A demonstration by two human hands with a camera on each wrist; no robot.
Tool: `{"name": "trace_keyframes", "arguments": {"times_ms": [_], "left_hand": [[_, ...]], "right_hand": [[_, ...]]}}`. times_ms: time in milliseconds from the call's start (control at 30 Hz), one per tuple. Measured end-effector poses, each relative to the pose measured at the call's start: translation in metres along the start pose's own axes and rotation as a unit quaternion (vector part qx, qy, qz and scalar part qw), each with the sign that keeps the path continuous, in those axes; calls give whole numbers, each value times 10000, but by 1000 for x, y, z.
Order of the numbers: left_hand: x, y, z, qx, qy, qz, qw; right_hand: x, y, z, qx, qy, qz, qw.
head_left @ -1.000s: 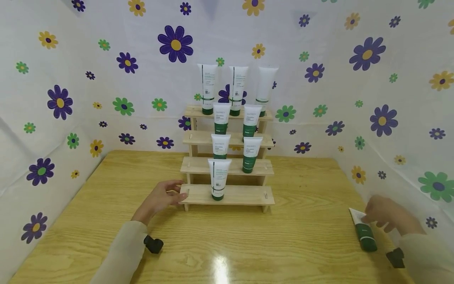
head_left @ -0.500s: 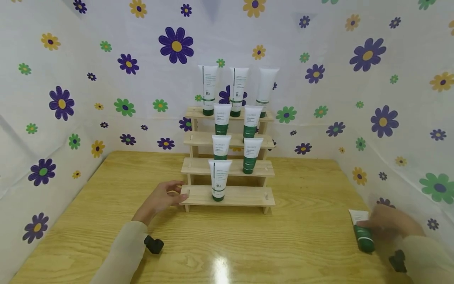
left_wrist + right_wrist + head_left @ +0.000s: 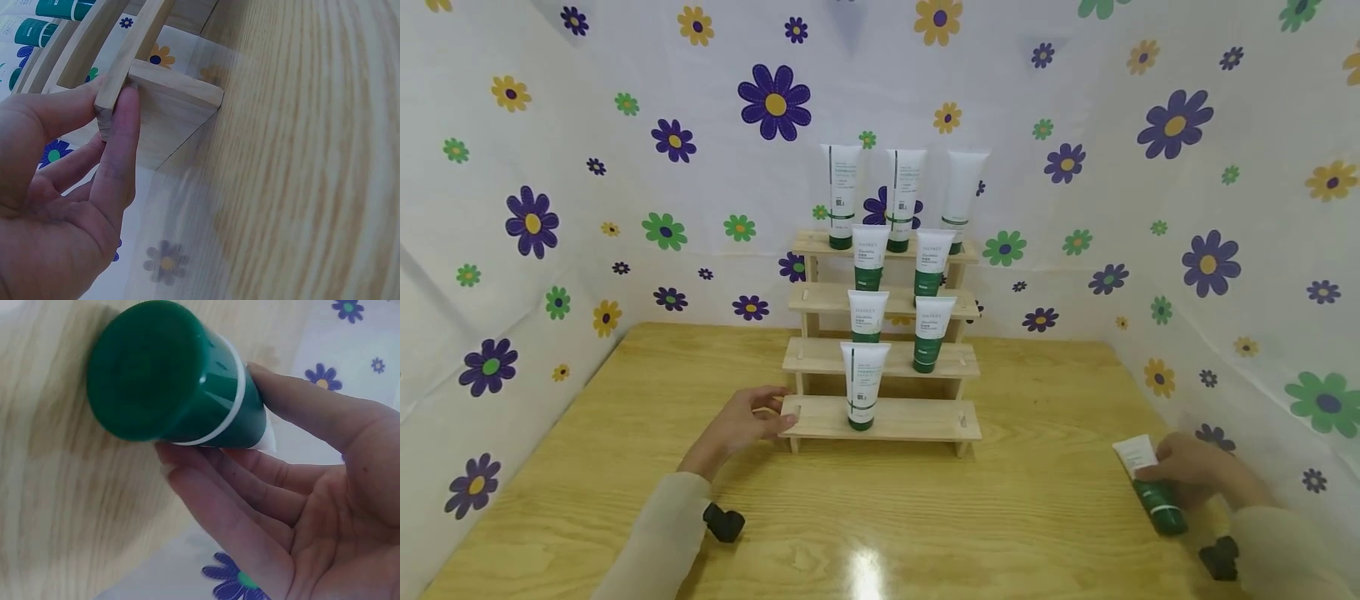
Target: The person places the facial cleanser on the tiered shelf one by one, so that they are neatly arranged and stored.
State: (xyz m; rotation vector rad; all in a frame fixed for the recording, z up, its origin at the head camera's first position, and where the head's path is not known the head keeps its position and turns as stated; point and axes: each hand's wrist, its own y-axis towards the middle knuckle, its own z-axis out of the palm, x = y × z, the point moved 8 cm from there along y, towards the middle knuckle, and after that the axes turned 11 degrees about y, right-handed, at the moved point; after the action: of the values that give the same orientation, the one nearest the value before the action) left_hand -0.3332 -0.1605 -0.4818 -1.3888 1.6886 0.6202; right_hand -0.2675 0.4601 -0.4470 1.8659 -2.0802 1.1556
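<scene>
A small four-step wooden display stand is better told as a stepped wooden rack [image 3: 917,417], standing mid-table in the head view. My left hand [image 3: 741,423] pinches the left end of its lowest board [image 3: 122,70] between thumb and fingers. White-and-green squeeze tubes stand cap-down on the steps: three on top, two on each middle step, and a single tube [image 3: 863,383] on the lowest. Far to the right, my right hand [image 3: 1201,468] holds another squeeze tube [image 3: 1156,498], thumb on one side and fingers on the other. Its green cap [image 3: 147,372] faces the right wrist camera.
The rack and hands are at a wood-grain table [image 3: 1000,508]. A white cloth with printed flowers [image 3: 700,183] hangs behind it and along both sides. The right hand is close to the right-hand cloth.
My right hand has closed around the tube at the right and shifted it slightly left, tilting it. The left hand keeps its place on the rack.
</scene>
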Motion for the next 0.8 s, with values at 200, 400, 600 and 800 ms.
{"name": "trace_keyframes", "arguments": {"times_ms": [200,400,600,800], "left_hand": [[-3,-1,-1,15,-16,98,9999],[-4,-1,-2,1,61,98,9999],[-2,-1,-1,-15,65,78,9999],[-3,-3,0,-24,64,44,10000]], "right_hand": [[26,1,-1,-98,298,-148,9994],[69,6,-9,-168,442,-458,9978],[114,2,-4,-127,760,-950,9925],[148,3,7,-225,847,-1422,9860]]}}
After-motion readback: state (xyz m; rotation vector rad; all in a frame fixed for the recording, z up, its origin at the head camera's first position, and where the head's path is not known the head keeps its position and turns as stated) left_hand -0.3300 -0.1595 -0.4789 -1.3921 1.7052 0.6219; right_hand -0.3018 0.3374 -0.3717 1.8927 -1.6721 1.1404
